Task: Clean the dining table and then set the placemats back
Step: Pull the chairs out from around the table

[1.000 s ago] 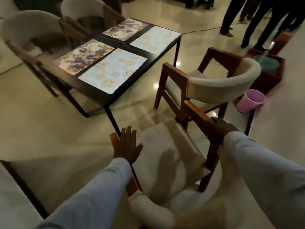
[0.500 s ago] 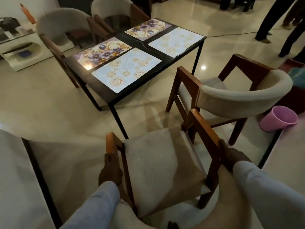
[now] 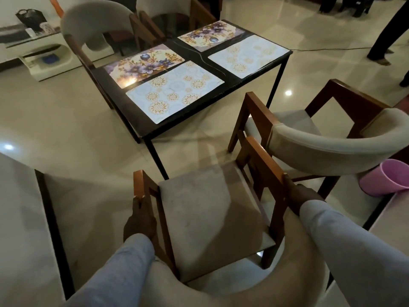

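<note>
With the left hand (image 3: 139, 220) and right hand (image 3: 302, 197) each wrapped round a wooden arm of the nearest chair (image 3: 212, 216), it is best moved level, kept clear of the dining table (image 3: 141, 127) and the neighbouring chair (image 3: 332, 147).

The near chair (image 3: 205, 213) hides the fingers of both hands; the pink bucket (image 3: 386, 180) and standing people are cut off at right.

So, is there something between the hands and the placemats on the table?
Yes. Both hands, left and right, grip the arms of a chair, which stands between the person and the table. A strip of bare floor also separates it from the four placemats.
</note>
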